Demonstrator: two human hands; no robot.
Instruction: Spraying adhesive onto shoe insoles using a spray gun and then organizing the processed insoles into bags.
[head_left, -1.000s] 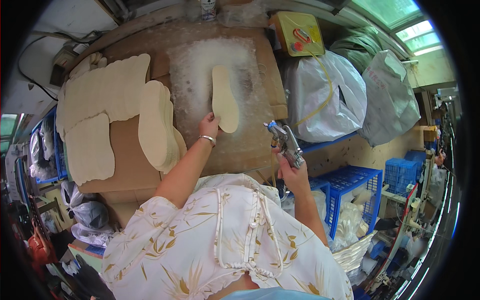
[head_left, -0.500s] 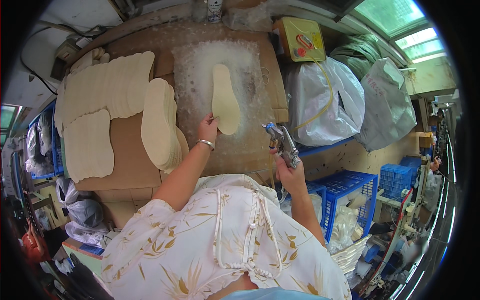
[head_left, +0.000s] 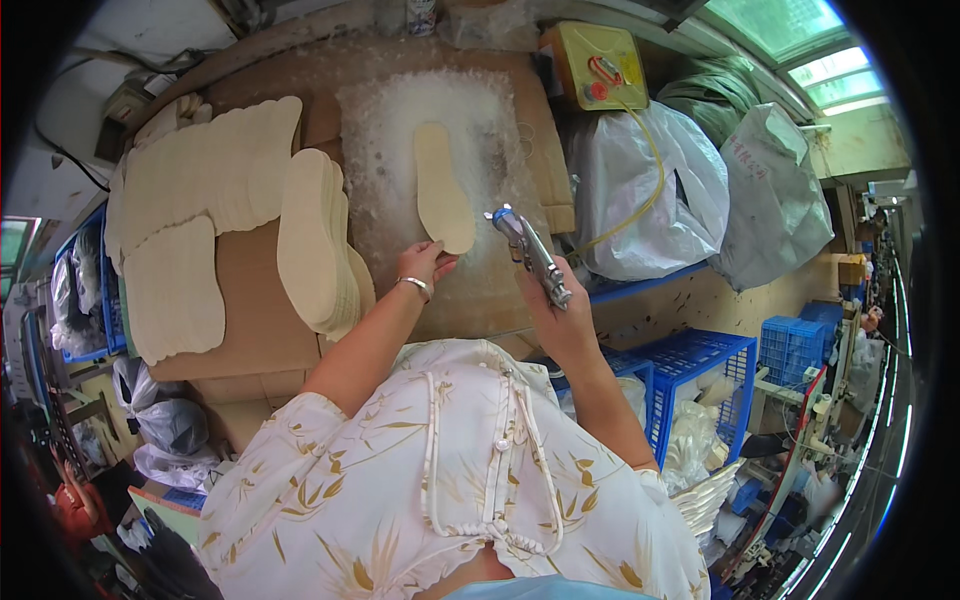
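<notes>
My left hand (head_left: 424, 266) pinches the near heel end of a cream insole (head_left: 442, 190). That insole lies on a whitened, residue-crusted patch (head_left: 385, 120) of the cardboard-covered table. My right hand (head_left: 562, 318) is wrapped round a metal spray gun (head_left: 533, 256), whose blue-ringed nozzle points up and left toward the insole, apart from it. A yellow hose (head_left: 640, 210) runs from a yellow can toward the gun; its near part is hidden. Left of the patch stands a stack of insoles (head_left: 318, 240), beside overlapping rows of more insoles (head_left: 205, 170).
The yellow can (head_left: 620, 60) stands at the back right with a red cap. White plastic sacks (head_left: 645, 170) sit right of the table. Below them are blue crates (head_left: 690, 350) with wrapped goods. A spray can (head_left: 421, 16) is at the far edge.
My right hand has brought the spray gun left and up, nearer the insole, turning its nozzle. My left hand has shifted slightly toward me and right along the heel edge.
</notes>
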